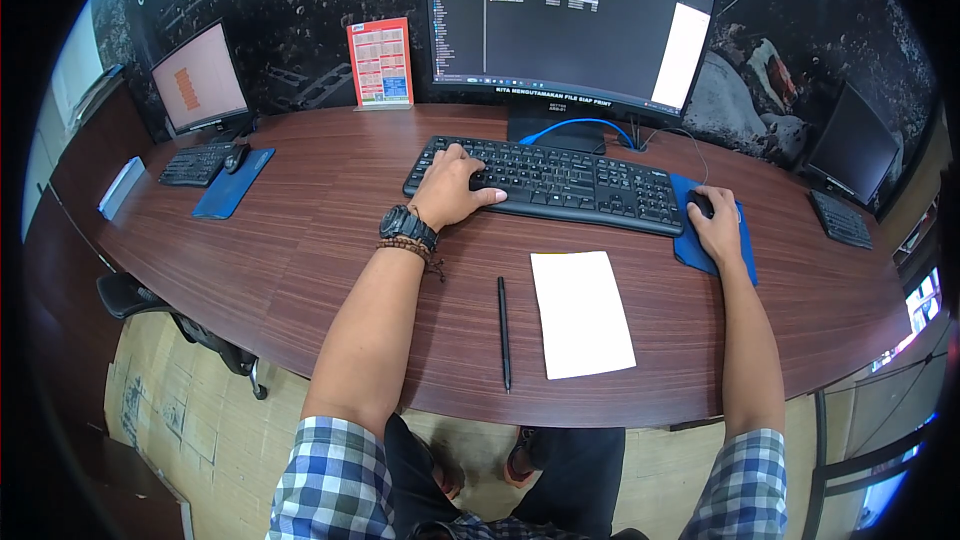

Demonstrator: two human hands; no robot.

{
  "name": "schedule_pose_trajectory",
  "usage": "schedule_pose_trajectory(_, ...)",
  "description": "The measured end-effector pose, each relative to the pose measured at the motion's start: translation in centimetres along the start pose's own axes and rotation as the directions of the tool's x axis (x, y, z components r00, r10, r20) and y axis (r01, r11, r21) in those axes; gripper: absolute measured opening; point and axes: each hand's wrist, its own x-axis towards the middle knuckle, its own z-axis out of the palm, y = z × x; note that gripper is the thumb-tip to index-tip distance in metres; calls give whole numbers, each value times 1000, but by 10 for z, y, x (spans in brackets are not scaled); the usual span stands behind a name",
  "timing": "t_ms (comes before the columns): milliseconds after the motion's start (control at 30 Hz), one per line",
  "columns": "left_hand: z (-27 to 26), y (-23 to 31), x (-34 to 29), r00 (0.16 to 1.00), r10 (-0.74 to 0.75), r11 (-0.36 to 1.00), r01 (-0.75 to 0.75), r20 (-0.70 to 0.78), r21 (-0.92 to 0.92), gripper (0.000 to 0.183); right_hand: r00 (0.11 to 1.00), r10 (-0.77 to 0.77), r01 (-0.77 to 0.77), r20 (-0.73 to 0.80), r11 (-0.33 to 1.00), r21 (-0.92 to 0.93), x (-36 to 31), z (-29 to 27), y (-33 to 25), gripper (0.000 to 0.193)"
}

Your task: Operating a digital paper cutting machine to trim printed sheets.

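Note:
My left hand point(447, 190) rests on the left end of a black keyboard point(570, 178), fingers spread over the keys and the thumb stretched out to the right. A black watch point(408, 227) and a beaded bracelet circle that wrist. Over on the right, my right hand point(717, 225) is curved around a black computer mouse point(701, 203), which sits on a blue mouse pad point(690, 248). Between my forearms lie a white sheet of paper point(583, 315) and, left of it, a slim black pen point(504, 335). A large monitor point(560, 35) behind the keyboard displays a dark file list.
A brown wooden desk point(300, 270) curves around me. On its left stand a smaller monitor point(198, 80), keyboard point(198, 164), mouse point(236, 157) and blue pad point(228, 198). A red-framed card stand point(381, 62) is near the back. Another screen point(853, 150) and keyboard point(839, 219) are at right.

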Motion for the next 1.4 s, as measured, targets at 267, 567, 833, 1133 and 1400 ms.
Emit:
schedule_pose_trajectory(267, 1, -2, 0, 1000, 13, 1000, -13, -13, -9, 65, 1000, -4, 4, -3, 1000, 1, 0, 0, -1, 37)
schedule_pose_trajectory(567, 1, 0, 0, 1000, 24, 1000, -24, -18, -7, 65, 1000, 22, -22, 5, 999, -43, 0, -1, -2, 42)
schedule_pose_trajectory(833, -1, 1, -2, 999, 25, 1000, -25, -27, 8, 65, 999, -33, 36, 23, 980, -195, -2, -7, -20, 66)
schedule_pose_trajectory(1133, 1, -3, 1, 1000, 28, 1000, -28, -10, 11, 64, 998, 56, -54, 28, 997, -53, -1, -2, -8, 46)
schedule_pose_trajectory(1400, 0, -2, 0, 1000, 19, 1000, -19, -6, 9, 66, 1000, 28, -28, 11, 999, -32, -1, -1, -5, 38)
